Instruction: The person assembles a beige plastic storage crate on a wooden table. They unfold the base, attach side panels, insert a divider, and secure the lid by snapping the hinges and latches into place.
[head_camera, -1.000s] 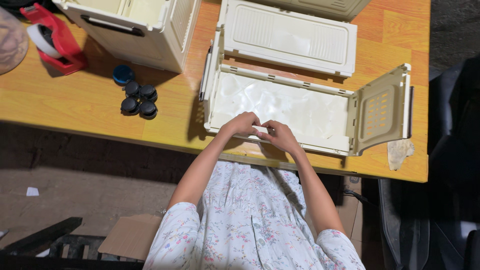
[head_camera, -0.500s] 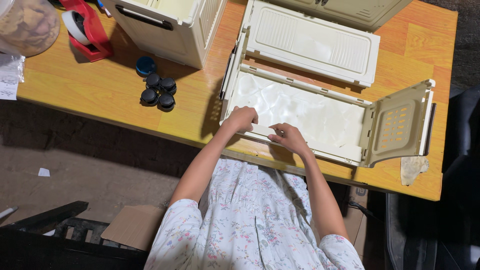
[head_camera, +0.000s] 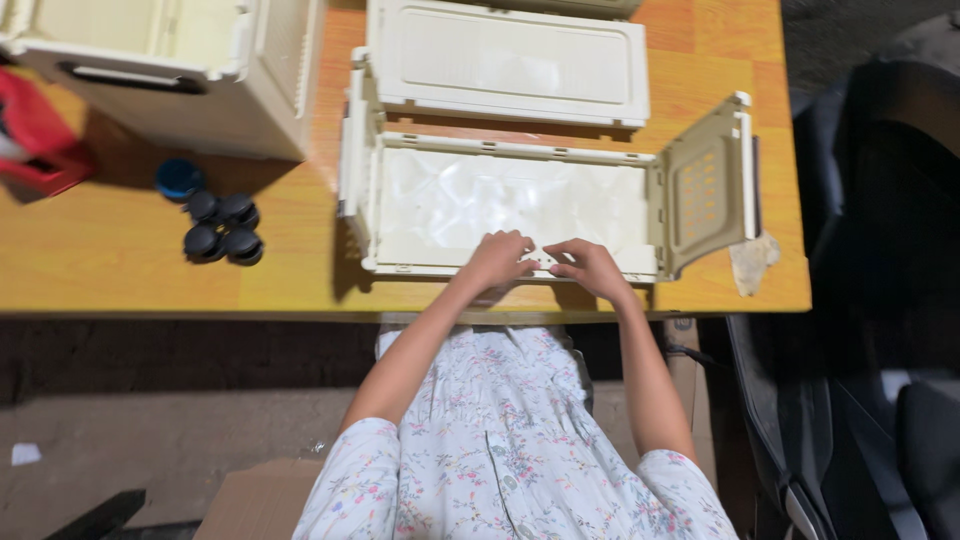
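Black caster wheels (head_camera: 223, 228) beside blue cap (head_camera: 179, 179).

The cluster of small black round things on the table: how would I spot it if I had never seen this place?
Start at the orange wooden table and look left of the unfolded cream crate that both hands rest on. There, below the upright cream bin, sit four black caster wheels packed in a square. A single blue cap lies just above them; they alone are black and grouped.
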